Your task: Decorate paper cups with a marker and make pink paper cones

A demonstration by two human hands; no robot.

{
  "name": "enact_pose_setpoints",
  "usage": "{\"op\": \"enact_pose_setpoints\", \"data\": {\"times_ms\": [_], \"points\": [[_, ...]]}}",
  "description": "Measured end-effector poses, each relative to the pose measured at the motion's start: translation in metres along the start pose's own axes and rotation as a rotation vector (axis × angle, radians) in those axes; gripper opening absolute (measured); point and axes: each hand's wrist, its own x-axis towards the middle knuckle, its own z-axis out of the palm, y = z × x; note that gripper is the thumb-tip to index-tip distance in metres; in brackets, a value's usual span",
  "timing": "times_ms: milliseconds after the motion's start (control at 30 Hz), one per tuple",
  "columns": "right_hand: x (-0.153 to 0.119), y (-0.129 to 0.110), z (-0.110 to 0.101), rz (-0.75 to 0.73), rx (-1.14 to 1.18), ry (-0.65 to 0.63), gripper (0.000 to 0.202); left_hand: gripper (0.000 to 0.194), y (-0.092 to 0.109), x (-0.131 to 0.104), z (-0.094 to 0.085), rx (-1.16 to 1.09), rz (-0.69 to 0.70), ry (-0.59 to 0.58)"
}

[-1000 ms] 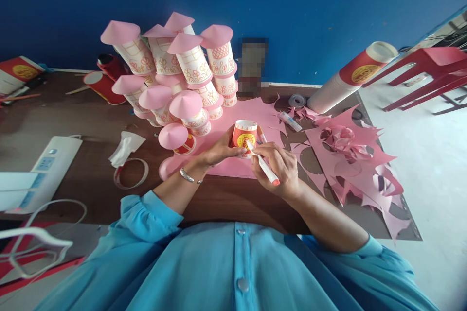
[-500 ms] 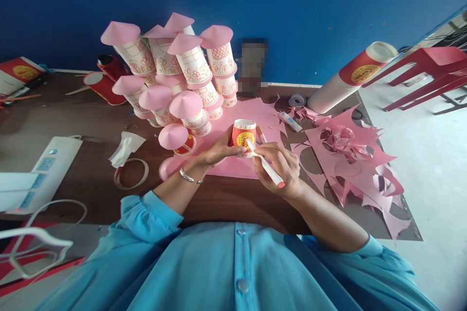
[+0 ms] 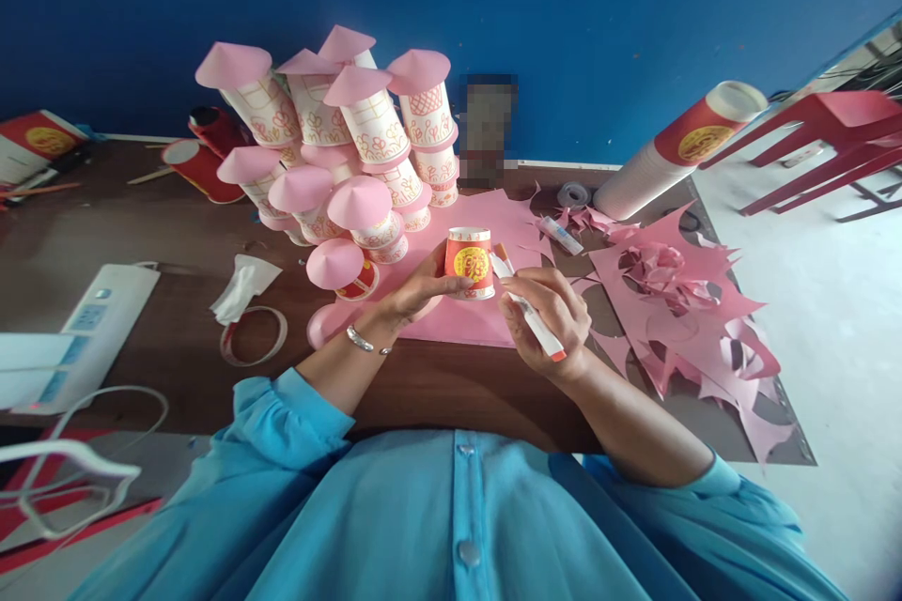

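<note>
My left hand (image 3: 424, 288) is closed round a red paper cup (image 3: 469, 265) with a yellow emblem and white bands at top and bottom. Its thumb lies across the lower front of the cup. In my right hand (image 3: 548, 317) is a white marker (image 3: 536, 324) with an orange end, slanting up toward the cup's right side; whether the tip touches it I cannot tell. The orange cap (image 3: 503, 254) of another pen-like piece shows just behind the marker. Under both hands lies pink paper (image 3: 458, 327).
Stacked cup towers with pink paper cones (image 3: 359, 202) stand left of the cup. Pink paper scraps (image 3: 683, 300) and a tall cup stack (image 3: 669, 155) are on the right. A roll of tape (image 3: 574, 195), a tape ring (image 3: 254, 336), tissue (image 3: 245, 286) and a power strip (image 3: 105, 324) also lie about.
My right hand has moved right with the marker, away from the cup's front. The cup has turned slightly and its emblem now shows more fully.
</note>
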Motion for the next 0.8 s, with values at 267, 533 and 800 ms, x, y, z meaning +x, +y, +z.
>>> {"op": "enact_pose_setpoints", "data": {"times_ms": [267,533,800], "points": [[-0.0007,-0.0009,0.0001,0.007,-0.017,-0.018,0.028,0.062,-0.0013,-0.0003,-0.0019,-0.026,0.02,0.004],[-0.0012,0.0001,0.0009,0.017,-0.023,-0.016,0.031,0.069,-0.003,-0.0012,-0.0004,-0.104,0.011,0.074],[-0.0031,0.0007,0.0019,0.047,-0.037,-0.029,0.03,0.049,0.0028,0.001,0.002,-0.19,-0.014,0.08]]}}
